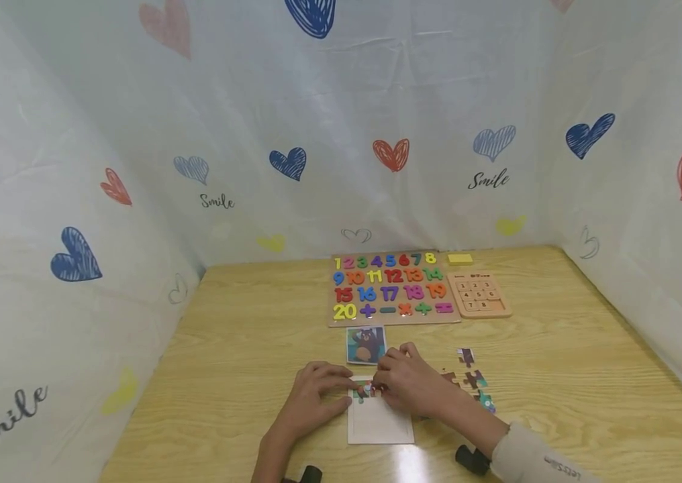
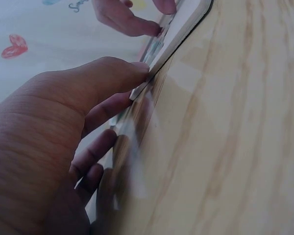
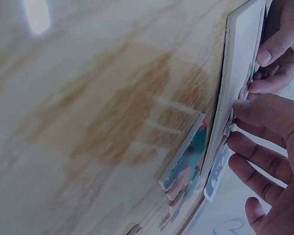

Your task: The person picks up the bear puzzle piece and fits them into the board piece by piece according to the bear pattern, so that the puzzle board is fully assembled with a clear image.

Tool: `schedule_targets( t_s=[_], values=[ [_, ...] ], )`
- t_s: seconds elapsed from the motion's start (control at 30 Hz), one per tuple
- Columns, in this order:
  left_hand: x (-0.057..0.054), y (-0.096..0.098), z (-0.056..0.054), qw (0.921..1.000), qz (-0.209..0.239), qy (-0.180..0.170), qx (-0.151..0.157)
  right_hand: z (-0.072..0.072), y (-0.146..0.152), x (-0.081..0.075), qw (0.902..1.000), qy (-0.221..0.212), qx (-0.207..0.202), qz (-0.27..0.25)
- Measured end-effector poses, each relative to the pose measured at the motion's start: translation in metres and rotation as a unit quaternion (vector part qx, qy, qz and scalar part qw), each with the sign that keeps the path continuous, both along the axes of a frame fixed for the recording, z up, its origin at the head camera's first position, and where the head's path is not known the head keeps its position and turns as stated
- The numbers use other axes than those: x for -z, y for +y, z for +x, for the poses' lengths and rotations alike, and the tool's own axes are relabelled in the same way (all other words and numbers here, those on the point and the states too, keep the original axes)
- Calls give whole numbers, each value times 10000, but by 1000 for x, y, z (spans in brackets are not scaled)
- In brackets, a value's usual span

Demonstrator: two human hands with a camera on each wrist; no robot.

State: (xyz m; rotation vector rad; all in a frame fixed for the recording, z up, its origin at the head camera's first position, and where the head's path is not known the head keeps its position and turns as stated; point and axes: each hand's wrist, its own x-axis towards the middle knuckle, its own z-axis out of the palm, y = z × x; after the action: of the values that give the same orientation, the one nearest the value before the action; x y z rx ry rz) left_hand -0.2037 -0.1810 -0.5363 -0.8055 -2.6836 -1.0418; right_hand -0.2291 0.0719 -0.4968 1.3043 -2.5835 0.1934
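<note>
A pale square puzzle tray (image 1: 380, 426) lies on the table, with a few joined jigsaw pieces (image 1: 361, 394) along its far edge. My left hand (image 1: 312, 397) rests at the tray's left side, its thumb and index finger touching the edge near the upper corner. Above the far part of the tray, my right hand (image 1: 411, 384) pinches a small puzzle piece between thumb and index finger; the fingers mostly hide it. Just behind the tray is a picture card (image 1: 366, 346) of a brown bear. Loose jigsaw pieces (image 1: 474, 380) lie to the right, some behind the right forearm.
A number board (image 1: 393, 285) with coloured numerals stands farther back. Beside it are a wooden sliding number puzzle (image 1: 478, 295) and a yellow block (image 1: 460, 259). White curtains (image 1: 341, 100) printed with hearts enclose the back and sides of the wooden table (image 1: 244, 335).
</note>
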Motion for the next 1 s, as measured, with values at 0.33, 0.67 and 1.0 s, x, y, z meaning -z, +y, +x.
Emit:
schedule_targets(
  t_s=[0.33,0.67,1.0],
  values=[
    [1,0,-1,10000,27,-82,-32,4,-3,-2,9999,-33,95,41],
    [2,0,-2,10000,26,-58,34,4,0,-2,9999,-8,-66,95],
    [1,1,-3,10000,24,-52,50,2,3,1,9996,30,-288,-27]
  ],
)
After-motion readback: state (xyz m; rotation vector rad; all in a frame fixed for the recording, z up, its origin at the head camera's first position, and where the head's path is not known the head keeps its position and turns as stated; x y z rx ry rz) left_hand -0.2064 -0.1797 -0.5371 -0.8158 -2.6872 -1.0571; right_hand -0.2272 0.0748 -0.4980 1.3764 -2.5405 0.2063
